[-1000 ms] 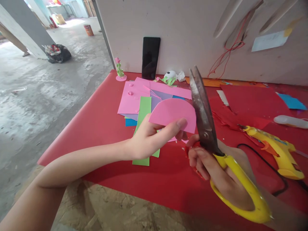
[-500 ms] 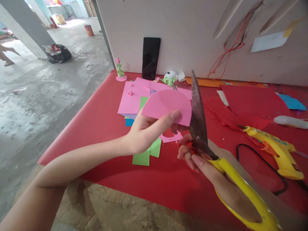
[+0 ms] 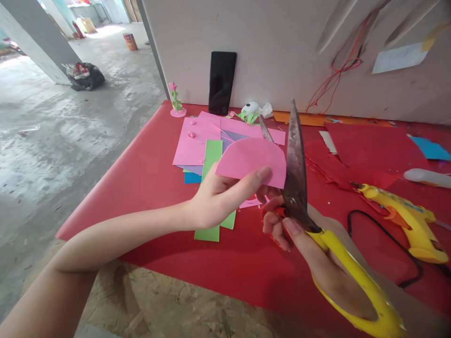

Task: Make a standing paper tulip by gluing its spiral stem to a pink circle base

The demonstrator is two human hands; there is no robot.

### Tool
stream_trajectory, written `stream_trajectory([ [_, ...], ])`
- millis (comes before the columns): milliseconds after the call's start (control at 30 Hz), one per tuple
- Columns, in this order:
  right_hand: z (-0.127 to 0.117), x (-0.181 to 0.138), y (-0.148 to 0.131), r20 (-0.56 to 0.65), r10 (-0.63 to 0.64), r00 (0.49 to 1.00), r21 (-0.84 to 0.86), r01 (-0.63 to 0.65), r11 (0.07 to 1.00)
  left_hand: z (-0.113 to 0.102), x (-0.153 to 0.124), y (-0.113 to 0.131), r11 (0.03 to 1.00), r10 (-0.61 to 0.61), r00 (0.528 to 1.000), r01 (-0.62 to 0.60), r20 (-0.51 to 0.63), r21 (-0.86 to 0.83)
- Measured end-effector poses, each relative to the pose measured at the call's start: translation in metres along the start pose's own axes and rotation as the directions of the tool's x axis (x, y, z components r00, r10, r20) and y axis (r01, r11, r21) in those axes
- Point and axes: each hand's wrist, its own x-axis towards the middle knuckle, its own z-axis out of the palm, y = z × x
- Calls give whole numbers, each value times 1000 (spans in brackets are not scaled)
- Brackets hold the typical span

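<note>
The left hand [image 3: 216, 202] pinches the half-round pink paper [image 3: 250, 158] above the green strips [image 3: 213, 150]; its top arc looks already cut, the right edge seemingly unfinished, where the right hand [image 3: 312, 253] grips scissors [image 3: 296, 173], blades parted at that edge

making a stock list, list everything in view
pink piece: 1, pink, centre
scissors: 1, yellow, red handles, right
stacked sheets: several, pink, purple, blue, centre
green strips: 2+, green, centre
phone: 1, black, against panel
paper flower: 1, pink, green, back left
ball: 1, white, black spot, back
glue gun: 1, yellow, right
unclear object: 1, white, right
red paper: uncounted, red, back right
blue scrap: 1, blue, right
table: 1, red, centre
panel: 1, white, back
cord: 1 bundle, red, panel
bag: 1, black, floor
can: 1, orange, floor
left hand: 1, holding pink piece
right hand: 1, holding scissors
</note>
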Motion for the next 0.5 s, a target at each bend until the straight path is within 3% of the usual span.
stream_trajectory([
  [500,0,-2,-5,-13,-44,999,38,44,998,5,0,0,1000,-4,1000,3,-19,-28],
])
